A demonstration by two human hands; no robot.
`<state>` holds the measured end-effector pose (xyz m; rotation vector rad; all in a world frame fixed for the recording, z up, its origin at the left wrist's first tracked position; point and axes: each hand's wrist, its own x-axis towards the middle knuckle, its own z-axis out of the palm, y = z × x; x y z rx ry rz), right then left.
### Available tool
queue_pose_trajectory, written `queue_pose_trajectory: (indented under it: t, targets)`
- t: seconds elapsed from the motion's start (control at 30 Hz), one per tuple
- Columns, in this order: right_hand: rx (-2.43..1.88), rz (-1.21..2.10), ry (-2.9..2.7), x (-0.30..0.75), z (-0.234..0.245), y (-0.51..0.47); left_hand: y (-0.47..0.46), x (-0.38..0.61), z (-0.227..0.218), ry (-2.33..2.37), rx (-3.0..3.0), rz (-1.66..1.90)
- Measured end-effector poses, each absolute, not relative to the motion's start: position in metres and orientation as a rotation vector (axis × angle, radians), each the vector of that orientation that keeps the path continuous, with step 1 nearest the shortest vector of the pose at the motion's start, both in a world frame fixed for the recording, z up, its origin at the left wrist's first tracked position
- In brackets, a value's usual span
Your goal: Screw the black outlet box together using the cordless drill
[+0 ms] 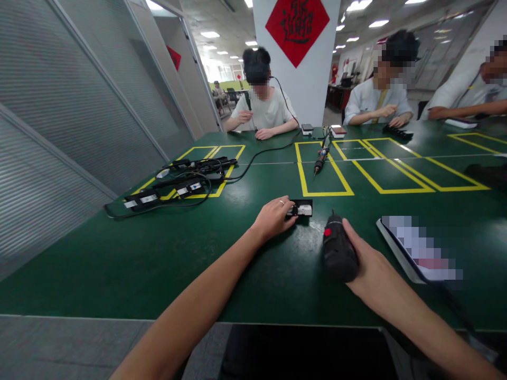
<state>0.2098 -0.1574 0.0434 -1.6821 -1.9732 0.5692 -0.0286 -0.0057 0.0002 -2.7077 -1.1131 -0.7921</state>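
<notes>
My left hand (275, 217) is closed around the left end of a small black case with white parts inside (304, 210), which is on the green table. A ring shows on one of its fingers. My right hand (366, 258) grips a black cordless screwdriver (339, 250) with a red dot on its side. The tool's bit points away from me, right of the black case and apart from it. The palm hides part of the screwdriver's body.
Black power strips with cables (190, 182) lie at the left. Beyond my hands is another electric screwdriver (321, 158) inside yellow tape (348, 194). A phone-like device (415, 253) lies at right. Several people sit across the table (158, 269).
</notes>
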Motion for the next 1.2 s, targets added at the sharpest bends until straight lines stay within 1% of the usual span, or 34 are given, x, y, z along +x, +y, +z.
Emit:
queue_pose_trajectory:
  t: [0.23,0.37,0.53,0.67,0.77,0.93,1.2]
  targets:
    - [-1.783,0.481,-2.145,0.186,0.022,-0.116,-0.006,-0.03,0.0,-1.149,-2.68,-0.843]
    - [-1.798,0.451,-2.217,0.184,0.018,-0.104,-0.011,-0.03,0.007,-1.181,-2.603,-0.857]
    - [-1.765,0.411,-2.285,0.194,0.03,-0.102,-0.021,-0.038,0.023,-1.365,-2.57,-0.787]
    - [-1.719,0.404,-2.262,0.203,0.04,-0.103,-0.019,-0.05,0.024,-1.719,-2.559,-0.512]
    - [-1.693,0.421,-2.248,0.209,0.042,-0.102,-0.013,-0.058,0.016,-1.873,-2.518,-0.391]
    - [-1.689,0.443,-2.237,0.218,0.045,-0.101,-0.007,-0.065,0.01,-1.994,-2.472,-0.335]
    - [-1.725,0.428,-2.227,0.223,0.064,-0.105,-0.03,-0.095,0.025,-2.015,-2.602,-0.38]
